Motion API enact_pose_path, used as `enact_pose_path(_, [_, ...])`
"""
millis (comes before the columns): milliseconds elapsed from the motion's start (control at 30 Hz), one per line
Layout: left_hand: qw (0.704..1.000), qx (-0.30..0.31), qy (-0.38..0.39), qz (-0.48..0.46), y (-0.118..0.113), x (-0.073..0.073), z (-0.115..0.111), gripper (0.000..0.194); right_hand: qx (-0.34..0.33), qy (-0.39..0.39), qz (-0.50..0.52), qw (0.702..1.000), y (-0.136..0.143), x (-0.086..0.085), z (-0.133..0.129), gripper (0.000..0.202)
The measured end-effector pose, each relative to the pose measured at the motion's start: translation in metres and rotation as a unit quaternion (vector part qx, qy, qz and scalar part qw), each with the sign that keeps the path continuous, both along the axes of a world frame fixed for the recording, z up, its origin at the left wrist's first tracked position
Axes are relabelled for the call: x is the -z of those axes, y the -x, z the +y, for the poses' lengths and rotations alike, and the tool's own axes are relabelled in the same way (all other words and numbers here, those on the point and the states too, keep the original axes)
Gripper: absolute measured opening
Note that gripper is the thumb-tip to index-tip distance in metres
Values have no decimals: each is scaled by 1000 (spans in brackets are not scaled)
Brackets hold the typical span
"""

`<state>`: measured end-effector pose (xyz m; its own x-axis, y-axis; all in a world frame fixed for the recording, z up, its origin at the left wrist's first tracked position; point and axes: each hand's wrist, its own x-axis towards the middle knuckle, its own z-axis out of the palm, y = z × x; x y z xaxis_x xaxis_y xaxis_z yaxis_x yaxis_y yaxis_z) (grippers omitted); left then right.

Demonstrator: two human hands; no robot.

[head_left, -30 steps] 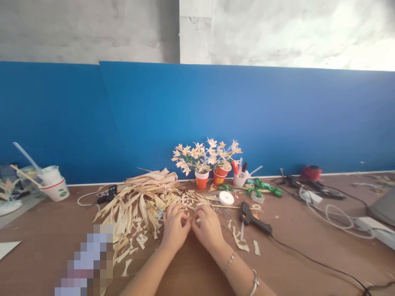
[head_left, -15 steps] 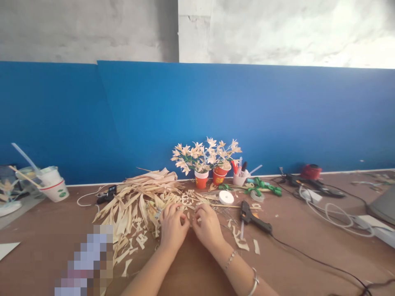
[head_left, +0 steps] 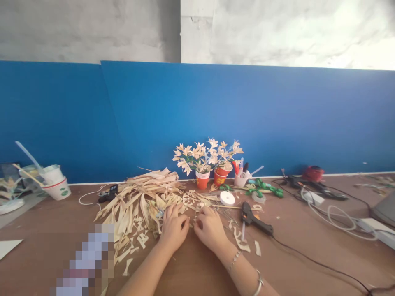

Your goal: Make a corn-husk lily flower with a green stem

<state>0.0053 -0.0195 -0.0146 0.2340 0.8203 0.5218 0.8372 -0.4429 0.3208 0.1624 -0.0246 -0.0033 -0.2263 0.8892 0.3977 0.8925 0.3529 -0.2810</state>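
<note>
hands have drawn slightly apart since the earlier frame; layout on the counter [head_left: 296, 250] looks unchanged bar a small view shift. left hand [head_left: 175, 228] and right hand [head_left: 210, 229] sit low, fingers curled narrow, thumbs in near the fingertips. can't tell if either holds anything, fingertips too small and partly hidden. dried leaf pile [head_left: 134, 199] is just beside the left hand, on its outer and far side, pale cut scraps [head_left: 143, 239] strewn along its near edge. glue gun [head_left: 257, 222] lies right of the right hand, apart from it; white roll [head_left: 227, 198] beyond. leaf looks thin, dry, very light; i'd expect it springy along the grain, easy to split. hold at the broader end, flat between thumb and forefinger, light pinch, no twist.
</note>
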Motion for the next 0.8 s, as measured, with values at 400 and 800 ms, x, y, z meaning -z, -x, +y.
enact_pose_path(400, [1000, -28, -1, -10, -1, 11, 9, 7, -8, 3, 10, 1000, 2, 0, -1, 12])
enact_pose_path(800, [999, 24, -26, -12, 1, 12, 7, 13, -52, -10, 53, 997, 3, 5, 0, 18])
